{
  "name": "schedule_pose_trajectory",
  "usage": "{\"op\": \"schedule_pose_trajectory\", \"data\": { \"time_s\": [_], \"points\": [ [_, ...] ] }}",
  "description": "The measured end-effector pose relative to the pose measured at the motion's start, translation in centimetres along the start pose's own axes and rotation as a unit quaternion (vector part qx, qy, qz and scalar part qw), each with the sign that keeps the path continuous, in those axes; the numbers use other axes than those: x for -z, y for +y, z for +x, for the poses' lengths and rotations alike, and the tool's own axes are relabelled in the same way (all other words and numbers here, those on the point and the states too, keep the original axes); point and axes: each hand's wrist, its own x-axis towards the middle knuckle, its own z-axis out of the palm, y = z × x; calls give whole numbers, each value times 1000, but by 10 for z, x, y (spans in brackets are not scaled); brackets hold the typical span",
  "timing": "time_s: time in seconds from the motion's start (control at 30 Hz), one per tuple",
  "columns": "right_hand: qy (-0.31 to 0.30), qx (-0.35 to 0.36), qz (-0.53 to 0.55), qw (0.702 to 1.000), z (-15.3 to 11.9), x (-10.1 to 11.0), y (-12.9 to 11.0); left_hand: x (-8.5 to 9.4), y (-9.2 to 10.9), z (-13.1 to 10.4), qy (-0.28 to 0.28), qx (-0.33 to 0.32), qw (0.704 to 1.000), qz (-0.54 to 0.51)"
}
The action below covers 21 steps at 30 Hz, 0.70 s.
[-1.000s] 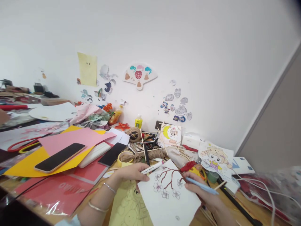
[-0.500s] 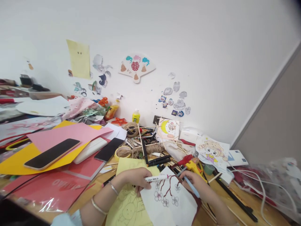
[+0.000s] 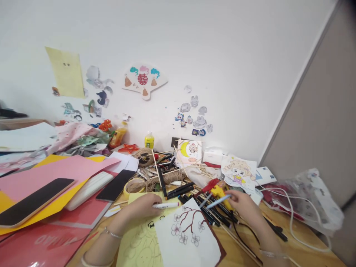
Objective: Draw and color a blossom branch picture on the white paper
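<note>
My left hand (image 3: 147, 206) is closed around a white marker (image 3: 167, 205) with a pink end, held over yellow paper (image 3: 141, 237) that bears line sketches. Just below and to the right lies a white sheet (image 3: 191, 252) with brown branches and outlined blossoms drawn on it, over something dark red. At its upper right, my right hand (image 3: 239, 202) pinches a slim light-blue pen-like stick (image 3: 218, 202) by one end, its other end pointing left above several black markers (image 3: 217, 215).
Two phones (image 3: 36, 200) (image 3: 116, 184) and coloured paper (image 3: 55, 170) cover the left side. Twine (image 3: 144, 157), sticks and pens are heaped behind. A yellow tool (image 3: 218, 191) lies near my right hand; a white cable (image 3: 292, 211) and plastic bag (image 3: 314, 200) are farther right.
The view has swung to the right. My right hand has moved off the drawing's edge to the right, and the light-blue stick has turned. My left hand with the marker has drawn back left.
</note>
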Motion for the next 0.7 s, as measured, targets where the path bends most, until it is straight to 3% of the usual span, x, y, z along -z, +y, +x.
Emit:
{"op": "schedule_pose_trajectory", "data": {
  "time_s": [0.13,0.23,0.37,0.47,0.57,0.7],
  "points": [
    [47,-116,-95,988,4,24,45,-1,-11,4,43,7,994,105],
    [45,-158,-122,979,2,29,57,-5,-9,8,74,7,983,165],
    [37,-99,-98,990,-2,8,19,-11,-1,13,96,-33,972,211],
    [-36,60,-77,995,-8,-23,-25,-16,3,16,93,-55,972,207],
    [-69,83,-117,987,-14,-49,-51,-21,4,19,93,-58,972,207],
    [-78,60,-156,983,-20,-59,-56,-24,5,20,85,-56,972,213]
  ]
}}
